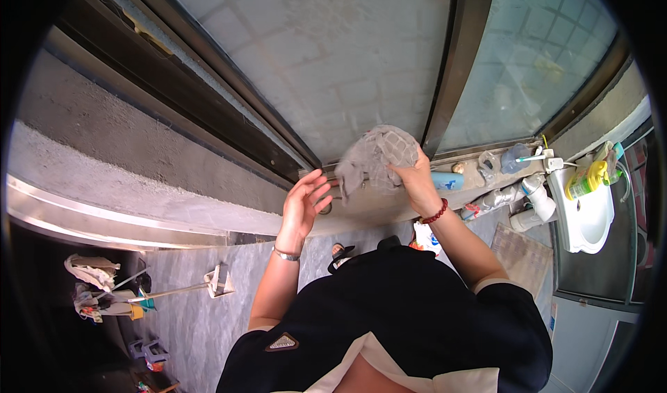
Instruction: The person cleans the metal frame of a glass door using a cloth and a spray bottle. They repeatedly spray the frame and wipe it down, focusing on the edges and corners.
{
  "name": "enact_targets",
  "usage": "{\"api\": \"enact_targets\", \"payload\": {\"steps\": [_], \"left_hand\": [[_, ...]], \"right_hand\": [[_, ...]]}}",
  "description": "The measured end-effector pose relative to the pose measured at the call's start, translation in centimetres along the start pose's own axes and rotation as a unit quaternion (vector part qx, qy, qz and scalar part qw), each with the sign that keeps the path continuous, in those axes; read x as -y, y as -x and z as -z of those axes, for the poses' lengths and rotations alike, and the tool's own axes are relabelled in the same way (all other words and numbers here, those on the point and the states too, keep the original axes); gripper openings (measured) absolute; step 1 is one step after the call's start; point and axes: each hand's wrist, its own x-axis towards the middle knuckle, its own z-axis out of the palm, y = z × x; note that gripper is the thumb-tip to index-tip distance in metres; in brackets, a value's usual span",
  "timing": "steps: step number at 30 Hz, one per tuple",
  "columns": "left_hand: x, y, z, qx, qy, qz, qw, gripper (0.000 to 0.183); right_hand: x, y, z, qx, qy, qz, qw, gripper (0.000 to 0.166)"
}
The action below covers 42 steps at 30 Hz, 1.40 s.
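In the head view my right hand (pixel 417 182) grips a bunched grey cloth (pixel 379 156) with a netted pattern. Its loose end hangs down to the left, above the window ledge. My left hand (pixel 304 201) is raised just left of the cloth, fingers spread, with nothing in it. Behind the cloth stands a frosted glass pane (pixel 338 70) in a dark metal frame (pixel 458 59). Close to my right hand a blue container (pixel 447 180) lies on the ledge.
A clear plastic cup (pixel 515 158) and a toothbrush (pixel 530 158) are farther right on the ledge. Beyond them are a white washbasin (pixel 591 224), a yellow bottle (pixel 586 180) and wrapped pipes (pixel 500 197). A long-handled dustpan (pixel 219 282) stands on the floor at the left.
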Motion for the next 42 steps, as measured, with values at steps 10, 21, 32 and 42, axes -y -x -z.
{"api": "enact_targets", "payload": {"steps": [10,21,32,42], "left_hand": [[2.0,1.3,-2.9,0.041,0.115,0.043,0.992,0.056],[1.9,0.4,-1.1,0.024,-0.078,0.074,0.994,0.052],[2.2,-4.5,5.1,-0.056,-0.184,0.077,0.978,0.049],[-0.1,-7.7,4.8,-0.171,-0.192,-0.112,0.96,0.052]], "right_hand": [[-0.4,1.6,-3.6,0.193,0.477,0.195,0.835,0.093],[-9.9,2.5,-2.4,0.175,-0.204,-0.281,0.921,0.051],[-12.9,-2.7,3.4,-0.093,-0.079,-0.255,0.959,0.053],[-23.3,-10.4,3.0,-0.472,0.037,0.042,0.88,0.048]]}}
